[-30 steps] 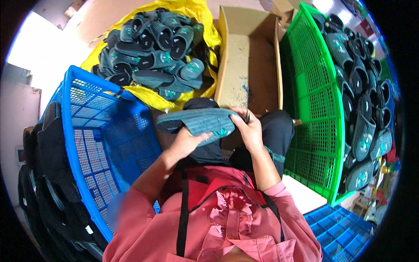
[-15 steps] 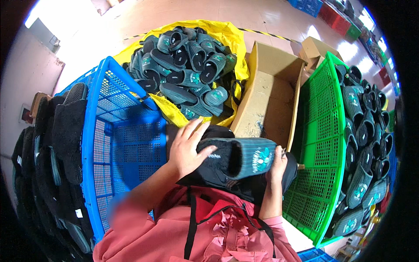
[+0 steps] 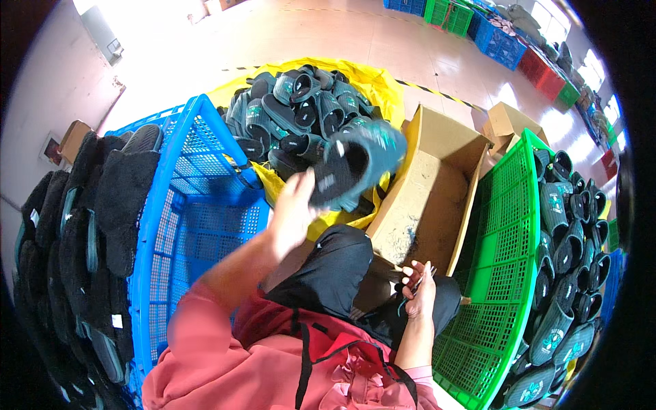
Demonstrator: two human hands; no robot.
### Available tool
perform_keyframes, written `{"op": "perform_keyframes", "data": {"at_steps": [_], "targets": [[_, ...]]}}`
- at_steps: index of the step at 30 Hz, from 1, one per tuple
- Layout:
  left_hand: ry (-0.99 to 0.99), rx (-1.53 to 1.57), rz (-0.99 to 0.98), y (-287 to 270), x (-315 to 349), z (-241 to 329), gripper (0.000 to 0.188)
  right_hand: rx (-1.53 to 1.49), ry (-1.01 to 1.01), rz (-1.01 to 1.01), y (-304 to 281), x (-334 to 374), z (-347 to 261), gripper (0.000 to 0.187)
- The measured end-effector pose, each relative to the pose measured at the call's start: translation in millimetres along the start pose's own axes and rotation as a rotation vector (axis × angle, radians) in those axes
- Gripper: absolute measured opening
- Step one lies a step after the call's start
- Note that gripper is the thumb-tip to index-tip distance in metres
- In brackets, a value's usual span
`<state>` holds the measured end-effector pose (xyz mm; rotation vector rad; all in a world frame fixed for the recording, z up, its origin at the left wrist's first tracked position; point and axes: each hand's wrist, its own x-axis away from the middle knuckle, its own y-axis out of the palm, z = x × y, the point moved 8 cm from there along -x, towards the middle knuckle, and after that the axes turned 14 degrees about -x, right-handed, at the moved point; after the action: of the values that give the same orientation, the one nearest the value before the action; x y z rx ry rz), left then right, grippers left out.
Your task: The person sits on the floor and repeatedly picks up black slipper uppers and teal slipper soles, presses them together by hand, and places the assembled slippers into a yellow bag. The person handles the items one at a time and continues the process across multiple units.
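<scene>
My left hand is closed on the heel end of a dark green-grey ribbed slipper with a black insole and a light green print on its strap. Motion blurs the slipper, which is raised over a heap of similar slippers in a yellow sack. Down by my right knee, my right hand has its fingers curled round a small slim metal tool. Its exact kind is too small to make out.
A blue mesh crate stands on my left, beside stacked black fuzzy slippers. An open cardboard box with dark scraps inside lies ahead. To my right is a green crate, with rows of slippers beyond it.
My left hand has taken the slipper forward from my lap to above the heap. The right hand has let go of the slipper and sits lower, keeping the tool. The view has shifted slightly.
</scene>
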<state>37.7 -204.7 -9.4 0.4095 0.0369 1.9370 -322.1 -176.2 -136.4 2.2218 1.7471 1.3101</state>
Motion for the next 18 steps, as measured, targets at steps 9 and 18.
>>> {"op": "perform_keyframes", "data": {"at_steps": [9, 18], "targets": [[-0.136, -0.292, 0.018, -71, -179, -29, 0.035, 0.032, 0.010, 0.005, -1, -6, 11, 0.027], [-0.326, -0.617, -0.167, -114, -60, -129, 0.040, -0.001, -0.044, -0.073, -11, -14, 11, 0.018]]}}
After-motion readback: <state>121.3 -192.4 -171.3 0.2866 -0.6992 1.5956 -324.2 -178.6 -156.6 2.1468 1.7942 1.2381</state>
